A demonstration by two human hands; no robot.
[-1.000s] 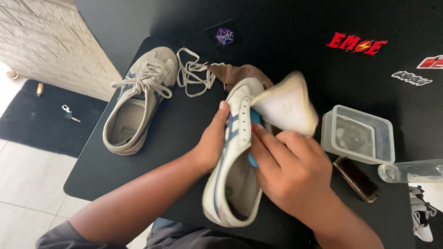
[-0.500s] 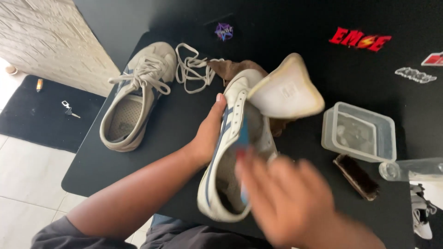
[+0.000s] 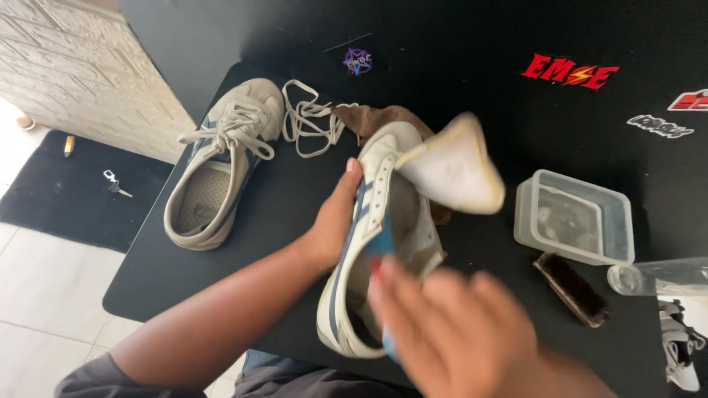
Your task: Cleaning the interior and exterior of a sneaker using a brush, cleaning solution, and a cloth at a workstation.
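Gripping a smooth white leather sneaker (image 3: 369, 243), left hand (image 3: 332, 221) steady.

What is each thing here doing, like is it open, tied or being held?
Unlaced shoe: held, tongue pulled out.
Left hand: gripping that shoe.
Right hand: blurred, holding something blue.
Laced shoe: lying on table.
Loose lace: removed, lying tangled.
Plastic tub: open.
Brush: lying unused.

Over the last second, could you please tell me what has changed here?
The right hand drew its blue tool back from the tongue end toward the heel of the white sneaker. The left hand kept holding that sneaker; the other shoe and clear container stayed put.
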